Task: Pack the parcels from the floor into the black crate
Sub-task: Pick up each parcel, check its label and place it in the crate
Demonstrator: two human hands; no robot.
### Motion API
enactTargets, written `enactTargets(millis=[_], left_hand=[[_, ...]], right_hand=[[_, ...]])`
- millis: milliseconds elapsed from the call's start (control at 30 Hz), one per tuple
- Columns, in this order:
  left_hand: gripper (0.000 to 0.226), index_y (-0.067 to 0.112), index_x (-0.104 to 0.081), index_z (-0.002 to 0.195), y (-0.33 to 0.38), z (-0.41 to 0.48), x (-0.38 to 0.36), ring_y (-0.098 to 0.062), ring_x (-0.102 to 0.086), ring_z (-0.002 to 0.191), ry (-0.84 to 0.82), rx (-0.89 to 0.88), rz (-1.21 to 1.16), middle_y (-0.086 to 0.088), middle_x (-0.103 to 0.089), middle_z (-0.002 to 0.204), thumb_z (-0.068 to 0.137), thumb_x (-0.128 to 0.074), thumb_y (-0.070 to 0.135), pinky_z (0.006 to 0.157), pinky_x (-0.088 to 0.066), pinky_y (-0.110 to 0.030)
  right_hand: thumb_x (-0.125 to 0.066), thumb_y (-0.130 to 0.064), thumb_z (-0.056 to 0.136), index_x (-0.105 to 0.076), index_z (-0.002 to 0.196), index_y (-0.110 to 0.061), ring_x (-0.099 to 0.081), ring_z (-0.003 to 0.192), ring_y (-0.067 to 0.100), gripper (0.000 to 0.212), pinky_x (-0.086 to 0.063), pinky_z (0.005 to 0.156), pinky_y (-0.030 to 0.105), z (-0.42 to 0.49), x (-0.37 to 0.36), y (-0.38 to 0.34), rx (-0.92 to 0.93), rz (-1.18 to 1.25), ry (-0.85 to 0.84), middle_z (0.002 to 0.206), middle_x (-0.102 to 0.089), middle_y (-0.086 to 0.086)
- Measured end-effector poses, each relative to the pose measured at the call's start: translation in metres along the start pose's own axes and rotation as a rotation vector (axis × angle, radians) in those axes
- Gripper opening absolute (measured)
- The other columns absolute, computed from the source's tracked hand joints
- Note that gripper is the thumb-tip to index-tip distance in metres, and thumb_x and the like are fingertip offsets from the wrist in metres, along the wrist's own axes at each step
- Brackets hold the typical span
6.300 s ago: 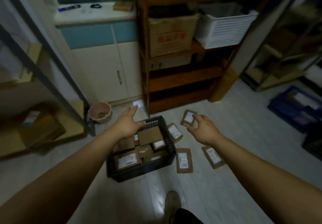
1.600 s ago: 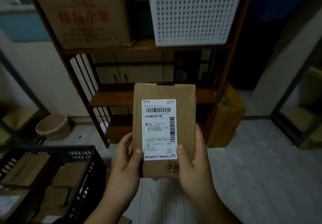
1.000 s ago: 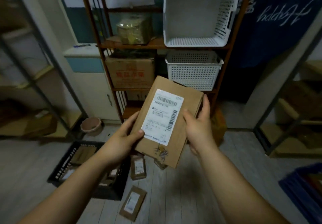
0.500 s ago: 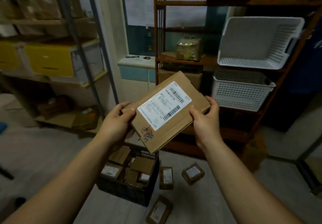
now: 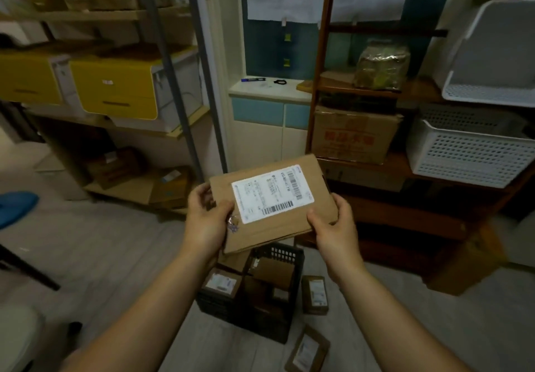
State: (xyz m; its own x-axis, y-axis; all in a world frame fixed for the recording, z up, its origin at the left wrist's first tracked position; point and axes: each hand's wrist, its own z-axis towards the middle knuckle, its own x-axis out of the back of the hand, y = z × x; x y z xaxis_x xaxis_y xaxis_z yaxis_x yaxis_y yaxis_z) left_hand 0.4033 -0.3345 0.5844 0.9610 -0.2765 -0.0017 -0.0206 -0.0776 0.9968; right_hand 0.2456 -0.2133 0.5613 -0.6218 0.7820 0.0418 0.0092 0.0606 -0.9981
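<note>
One black crate (image 5: 286, 253) on the floor (image 5: 101, 256) holds several packed parcels (image 5: 221, 283). Above it the big flat parcel (image 5: 272, 198), steeply tilted half a second ago, now lies nearly level, label up, so lowering it in looks next. The left hand (image 5: 207, 218) and right hand (image 5: 333, 227) grip its short ends. A small parcel (image 5: 315, 295) lies beside the crate's right wall, and a second parcel (image 5: 308, 350) off its near corner.

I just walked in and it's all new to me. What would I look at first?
First you'd see the big brown parcel with its white label, held in the middle of the picture by the left hand and the right hand. Right below it stands the black crate, already holding parcels, with a small parcel on the floor to its right. The bright yellow drawers on the left shelf stand out too.
</note>
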Motion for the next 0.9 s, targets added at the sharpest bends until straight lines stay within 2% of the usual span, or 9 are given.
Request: enactTargets(millis=[133, 267, 400, 533, 600, 667, 767, 833, 900], left_hand=[[0.091, 0.079, -0.011, 0.121, -0.008, 0.050, 0.004, -0.029, -0.047, 0.123, -0.219, 0.033, 0.336, -0.003, -0.043, 0.140, 0.065, -0.069, 0.035, 0.099, -0.042, -0.056], [0.084, 0.044, -0.012, 0.145, -0.008, 0.100, 0.000, -0.024, -0.049, 0.120, -0.194, 0.056, 0.347, 0.001, -0.041, 0.142, 0.084, -0.065, 0.020, 0.099, -0.046, -0.049], [0.075, 0.028, -0.023, 0.143, -0.006, 0.149, -0.007, -0.020, -0.052, 0.115, -0.209, 0.010, 0.401, 0.001, -0.045, 0.136, 0.084, -0.066, 0.013, 0.090, -0.053, -0.041], [0.082, 0.045, -0.035, 0.129, -0.013, 0.191, -0.013, -0.004, -0.052, 0.118, -0.399, -0.216, 0.546, 0.012, -0.052, 0.127, 0.067, -0.076, 0.011, 0.095, -0.051, -0.037], [0.090, 0.059, -0.027, 0.122, -0.018, 0.210, -0.019, 0.011, -0.047, 0.117, -0.495, -0.265, 0.595, 0.021, -0.048, 0.125, 0.064, -0.078, 0.013, 0.092, -0.048, -0.020], [0.094, 0.055, -0.022, 0.124, -0.025, 0.232, -0.024, 0.020, -0.043, 0.115, -0.596, -0.272, 0.590, 0.026, -0.045, 0.125, 0.068, -0.079, 0.007, 0.087, -0.043, -0.005], [0.100, 0.058, -0.014, 0.132, -0.039, 0.268, -0.028, 0.015, -0.039, 0.121, -0.684, -0.294, 0.628, 0.025, -0.043, 0.128, 0.071, -0.077, 0.009, 0.097, -0.039, -0.009], [0.097, 0.064, -0.007, 0.119, -0.049, 0.293, -0.026, 0.027, -0.038, 0.109, -0.734, -0.297, 0.645, 0.036, -0.038, 0.116, 0.077, -0.073, 0.007, 0.090, -0.035, 0.001], [0.091, 0.058, -0.006, 0.121, -0.061, 0.316, -0.022, 0.024, -0.038, 0.107, -0.817, -0.267, 0.647, 0.041, -0.032, 0.116, 0.081, -0.069, 0.006, 0.089, -0.032, 0.000]], right_hand=[[-0.063, -0.019, 0.089, -0.035, 0.141, -0.028, -0.050, 0.117, 0.014, 0.060, -0.044, 0.091, 0.029, 0.036, -0.026, 0.027, -0.012, -0.077, -0.024, 0.133, -0.048, 0.000], [-0.061, -0.018, 0.091, -0.026, 0.146, -0.024, -0.042, 0.119, 0.013, 0.066, -0.038, 0.094, 0.026, 0.076, -0.055, 0.037, -0.042, -0.172, -0.046, 0.144, -0.030, -0.001], [-0.061, -0.018, 0.091, -0.009, 0.152, -0.028, -0.036, 0.132, 0.017, 0.081, -0.034, 0.102, 0.028, 0.119, -0.081, 0.037, 0.022, -0.223, -0.068, 0.152, -0.020, -0.005], [-0.063, -0.024, 0.090, 0.006, 0.151, -0.030, -0.026, 0.139, 0.017, 0.093, -0.029, 0.107, 0.028, 0.153, -0.093, 0.042, 0.036, -0.310, -0.078, 0.157, -0.007, -0.011], [-0.066, -0.027, 0.088, 0.008, 0.151, -0.030, -0.023, 0.140, 0.016, 0.097, -0.028, 0.110, 0.031, 0.166, -0.096, 0.048, 0.023, -0.340, -0.060, 0.157, -0.006, -0.011], [-0.067, -0.031, 0.086, 0.010, 0.151, -0.028, -0.022, 0.140, 0.016, 0.101, -0.028, 0.111, 0.033, 0.177, -0.100, 0.055, 0.009, -0.386, -0.031, 0.157, -0.006, -0.010], [-0.067, -0.031, 0.086, 0.008, 0.152, -0.025, -0.026, 0.138, 0.016, 0.099, -0.034, 0.109, 0.032, 0.187, -0.113, 0.068, -0.013, -0.437, 0.043, 0.156, -0.009, -0.006], [-0.065, -0.030, 0.088, 0.005, 0.152, -0.025, -0.031, 0.135, 0.016, 0.095, -0.038, 0.107, 0.031, 0.188, -0.128, 0.077, -0.074, -0.455, 0.093, 0.155, -0.011, -0.005], [-0.062, -0.033, 0.090, 0.003, 0.152, -0.028, -0.032, 0.133, 0.014, 0.090, -0.037, 0.108, 0.030, 0.188, -0.145, 0.086, -0.107, -0.503, 0.123, 0.154, -0.012, -0.006]])
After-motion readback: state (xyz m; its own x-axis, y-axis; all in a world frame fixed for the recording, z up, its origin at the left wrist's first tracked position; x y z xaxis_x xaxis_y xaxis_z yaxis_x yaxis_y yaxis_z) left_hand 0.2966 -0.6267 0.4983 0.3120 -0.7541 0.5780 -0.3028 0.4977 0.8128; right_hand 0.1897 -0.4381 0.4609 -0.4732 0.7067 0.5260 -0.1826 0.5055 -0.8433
